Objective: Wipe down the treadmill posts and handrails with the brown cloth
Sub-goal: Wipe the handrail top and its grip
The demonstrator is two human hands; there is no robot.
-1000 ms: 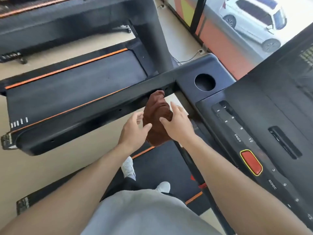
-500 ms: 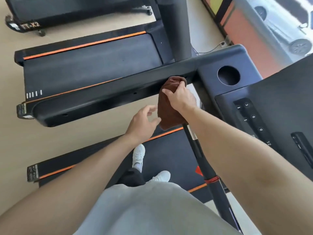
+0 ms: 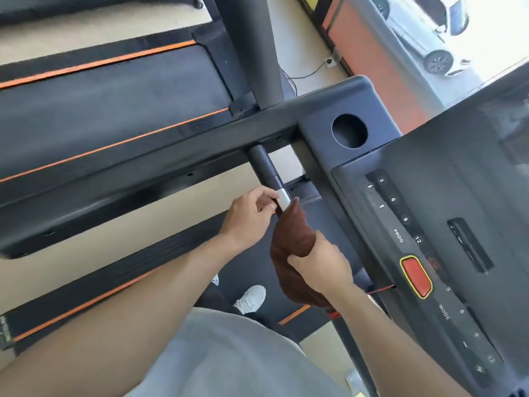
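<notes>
In the head view, the only one, the brown cloth (image 3: 292, 247) had travelled down the handrail (image 3: 267, 174). Half a second earlier it sat bunched high up where the rail met the long black side arm (image 3: 143, 167); by this moment it was wrapped round the rail lower down, at centre frame, and the dark upper stretch of the rail and its silver sensor band (image 3: 283, 199) stood uncovered above it. That read as one downward wiping stroke carried through, so the top part of this rail was probably wiped.

The right hand (image 3: 320, 265) was clamped on the cloth, fingers curled round it and the rail inside, just below and right of centre. The lower tail of the cloth hung beneath that hand toward the red safety cord (image 3: 380, 290).

The left hand (image 3: 252, 216) had also changed its job. Earlier it hovered open beside the cloth, touching nothing; here it had moved up against the rail, fingers curled at the silver band just above the cloth's top edge. Whether it truly gripped the rail or only rested there could not be told for certain, though the fingertips appeared to pinch the band.

The console (image 3: 429, 224) with its red stop button (image 3: 416, 277) filled the right of the frame, and the cup holder (image 3: 349, 131) sat above it. My judgement: the lower length of this rail remained to be wiped, as did the post (image 3: 252, 53) in the upper middle.
</notes>
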